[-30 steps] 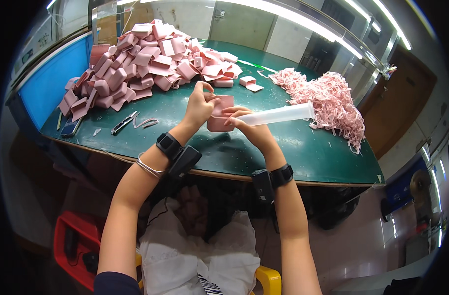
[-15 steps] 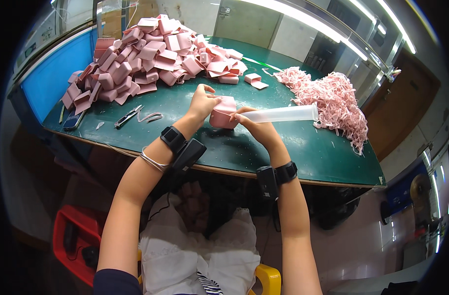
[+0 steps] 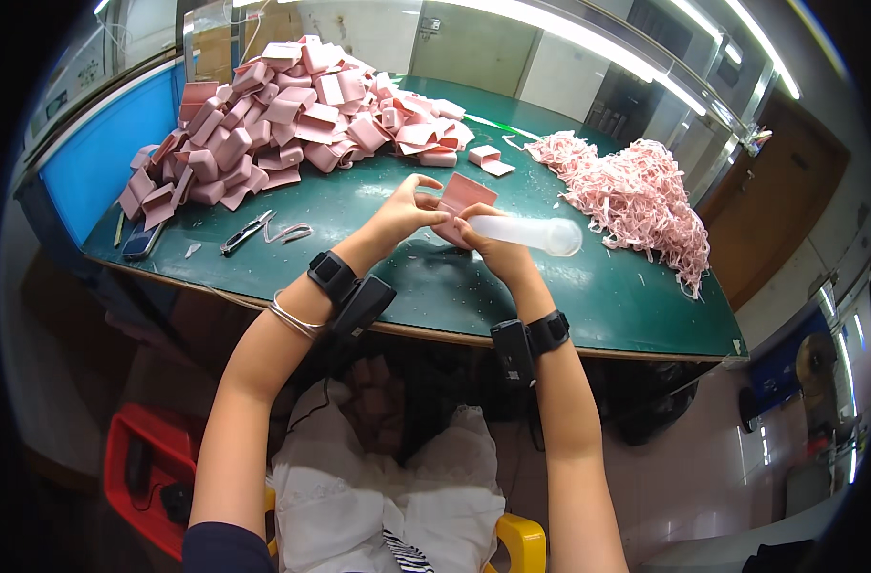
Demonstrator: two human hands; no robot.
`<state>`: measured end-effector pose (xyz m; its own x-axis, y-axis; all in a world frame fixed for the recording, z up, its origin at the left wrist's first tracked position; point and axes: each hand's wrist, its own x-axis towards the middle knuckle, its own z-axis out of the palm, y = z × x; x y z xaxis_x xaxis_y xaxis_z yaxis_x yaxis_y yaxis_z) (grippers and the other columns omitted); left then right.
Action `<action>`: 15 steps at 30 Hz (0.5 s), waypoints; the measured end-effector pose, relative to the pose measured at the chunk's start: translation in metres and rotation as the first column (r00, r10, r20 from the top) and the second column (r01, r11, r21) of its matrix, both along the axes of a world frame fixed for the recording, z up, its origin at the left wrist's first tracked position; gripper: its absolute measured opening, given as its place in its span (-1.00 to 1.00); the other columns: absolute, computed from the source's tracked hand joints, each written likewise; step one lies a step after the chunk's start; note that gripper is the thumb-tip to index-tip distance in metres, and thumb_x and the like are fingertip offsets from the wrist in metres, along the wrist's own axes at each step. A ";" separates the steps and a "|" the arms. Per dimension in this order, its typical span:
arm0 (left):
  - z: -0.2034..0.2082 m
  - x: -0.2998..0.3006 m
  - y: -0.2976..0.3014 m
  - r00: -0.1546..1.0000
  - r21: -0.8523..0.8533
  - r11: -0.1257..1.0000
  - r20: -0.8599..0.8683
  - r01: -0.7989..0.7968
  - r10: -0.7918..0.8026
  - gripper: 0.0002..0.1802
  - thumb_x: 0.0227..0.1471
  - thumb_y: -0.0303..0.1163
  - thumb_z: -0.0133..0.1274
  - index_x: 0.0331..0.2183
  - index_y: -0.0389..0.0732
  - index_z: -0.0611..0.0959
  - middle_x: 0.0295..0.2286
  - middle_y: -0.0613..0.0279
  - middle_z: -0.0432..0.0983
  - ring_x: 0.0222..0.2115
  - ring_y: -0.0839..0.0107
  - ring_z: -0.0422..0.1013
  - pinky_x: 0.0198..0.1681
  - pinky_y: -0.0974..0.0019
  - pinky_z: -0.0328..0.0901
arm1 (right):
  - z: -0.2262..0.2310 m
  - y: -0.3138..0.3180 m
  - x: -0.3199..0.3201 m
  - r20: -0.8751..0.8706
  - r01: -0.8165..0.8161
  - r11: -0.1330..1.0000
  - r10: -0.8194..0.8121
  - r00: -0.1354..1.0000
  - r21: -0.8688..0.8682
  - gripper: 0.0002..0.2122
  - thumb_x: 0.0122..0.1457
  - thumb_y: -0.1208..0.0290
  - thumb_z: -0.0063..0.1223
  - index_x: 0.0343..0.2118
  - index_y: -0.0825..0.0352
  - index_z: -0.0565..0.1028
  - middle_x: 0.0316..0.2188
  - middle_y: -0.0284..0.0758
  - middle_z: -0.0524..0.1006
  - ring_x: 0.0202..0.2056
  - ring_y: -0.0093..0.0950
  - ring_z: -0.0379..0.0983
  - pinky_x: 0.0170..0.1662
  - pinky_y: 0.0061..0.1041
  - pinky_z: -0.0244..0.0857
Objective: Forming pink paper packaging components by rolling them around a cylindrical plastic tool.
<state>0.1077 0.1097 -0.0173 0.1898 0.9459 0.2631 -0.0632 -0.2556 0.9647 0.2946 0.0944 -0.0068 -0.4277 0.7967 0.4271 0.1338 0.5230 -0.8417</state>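
Green counter (image 3: 626,310), pink heap (image 3: 297,119) around 11 o'clock, left hand (image 3: 405,210) pinching a pink case (image 3: 470,193), right hand (image 3: 497,248) gripping a plastic tube (image 3: 526,232).

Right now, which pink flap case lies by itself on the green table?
The lone flap case just right of the heap, toward the pink strips. A gap separates it from the heap; unlike the held case, it lies untouched.

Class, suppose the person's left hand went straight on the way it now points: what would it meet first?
The pink case, directly ahead of the left hand. They appear to be touching, so there is probably no gap to cross, though this single view leaves depth uncertain.
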 end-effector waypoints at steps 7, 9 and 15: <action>-0.006 0.003 0.002 0.988 0.109 0.992 -0.149 0.060 -0.043 -0.37 -0.18 -0.54 0.14 -0.05 -0.28 0.22 -0.32 0.07 0.44 -0.31 0.41 0.39 -0.27 0.43 0.31 | -0.016 0.019 0.001 0.086 0.137 0.968 -0.158 0.984 0.210 -0.87 -0.01 0.36 0.10 -0.45 0.30 0.48 -0.59 -0.37 0.45 -0.54 -0.59 0.35 -0.46 -0.58 0.23; -0.005 0.003 0.002 0.989 0.028 0.997 -0.138 0.066 -0.062 -0.37 -0.18 -0.57 0.11 -0.05 -0.30 0.21 -0.34 0.06 0.44 -0.34 0.42 0.40 -0.30 0.44 0.32 | -0.018 0.020 0.001 0.102 0.159 0.954 -0.189 0.977 0.253 -0.87 -0.01 0.36 0.11 -0.45 0.30 0.48 -0.60 -0.36 0.45 -0.55 -0.58 0.35 -0.46 -0.57 0.23; -0.008 0.000 0.007 0.994 -0.126 0.988 -0.048 0.087 -0.094 -0.38 -0.17 -0.59 0.07 -0.04 -0.34 0.19 -0.38 0.05 0.45 -0.42 0.46 0.41 -0.37 0.47 0.33 | -0.015 0.020 -0.004 0.124 0.182 0.948 -0.220 0.968 0.262 -0.84 0.03 0.32 0.10 -0.46 0.31 0.47 -0.62 -0.39 0.45 -0.57 -0.64 0.31 -0.52 -0.62 0.17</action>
